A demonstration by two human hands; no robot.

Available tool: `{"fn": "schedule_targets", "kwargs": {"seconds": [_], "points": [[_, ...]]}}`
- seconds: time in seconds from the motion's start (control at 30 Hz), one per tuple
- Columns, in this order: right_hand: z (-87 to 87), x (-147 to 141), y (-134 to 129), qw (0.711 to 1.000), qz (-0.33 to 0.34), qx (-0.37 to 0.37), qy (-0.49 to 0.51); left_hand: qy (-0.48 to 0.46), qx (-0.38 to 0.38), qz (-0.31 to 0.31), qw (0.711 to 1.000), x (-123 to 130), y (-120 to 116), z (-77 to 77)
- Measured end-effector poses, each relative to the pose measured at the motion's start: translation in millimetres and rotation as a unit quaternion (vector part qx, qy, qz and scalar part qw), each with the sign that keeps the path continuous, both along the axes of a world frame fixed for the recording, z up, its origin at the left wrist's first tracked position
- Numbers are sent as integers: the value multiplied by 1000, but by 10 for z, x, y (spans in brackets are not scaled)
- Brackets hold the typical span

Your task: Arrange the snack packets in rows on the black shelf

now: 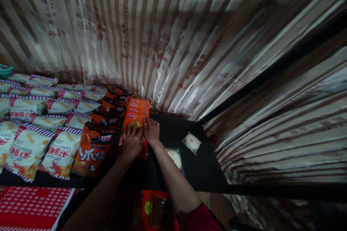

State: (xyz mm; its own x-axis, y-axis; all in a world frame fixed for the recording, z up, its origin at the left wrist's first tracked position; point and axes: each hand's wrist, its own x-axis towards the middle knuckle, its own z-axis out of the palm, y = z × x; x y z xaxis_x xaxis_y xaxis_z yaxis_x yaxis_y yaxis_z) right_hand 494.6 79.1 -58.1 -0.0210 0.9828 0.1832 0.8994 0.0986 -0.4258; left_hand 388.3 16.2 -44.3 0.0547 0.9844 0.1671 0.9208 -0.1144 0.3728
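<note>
My left hand [132, 140] lies palm down on an orange snack packet [142, 151], its fingers stretched out and slightly apart. Against the right edge of the same packet rests my right hand [152, 131], fingers extended upward over its face. This packet is the front one of several overlapping orange packets [137, 105], which run back in a row on a black shelf [200, 173]. Just left of them stands a row of black-and-orange snack bags [92, 149]. My hands cover the middle of the front packet.
Several rows of white bags with striped edges [58, 151] fill the left side. Two clear packets with pale round contents [192, 142] lie on the right. Below are a red-and-white package [32, 207] and another orange packet [154, 209]. A striped sheet [162, 43] hangs behind; a dark bar [271, 68] slants across it.
</note>
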Motion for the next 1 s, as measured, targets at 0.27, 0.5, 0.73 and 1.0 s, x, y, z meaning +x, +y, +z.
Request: {"fn": "schedule_targets", "kwargs": {"seconds": [0.27, 0.5, 0.73, 1.0], "points": [[-19, 21, 7, 1000, -5, -3, 19, 6, 3, -2, 1000, 7, 15, -57], [-30, 25, -9, 1000, -7, 7, 19, 7, 9, -1, 1000, 10, 15, -83], [-7, 12, -30, 999, -17, -3, 32, 5, 14, -9, 1000, 6, 9, -73], [-3, 7, -28, 999, -19, -1, 34, 5, -1, -10, 1000, 8, 4, -31]]}}
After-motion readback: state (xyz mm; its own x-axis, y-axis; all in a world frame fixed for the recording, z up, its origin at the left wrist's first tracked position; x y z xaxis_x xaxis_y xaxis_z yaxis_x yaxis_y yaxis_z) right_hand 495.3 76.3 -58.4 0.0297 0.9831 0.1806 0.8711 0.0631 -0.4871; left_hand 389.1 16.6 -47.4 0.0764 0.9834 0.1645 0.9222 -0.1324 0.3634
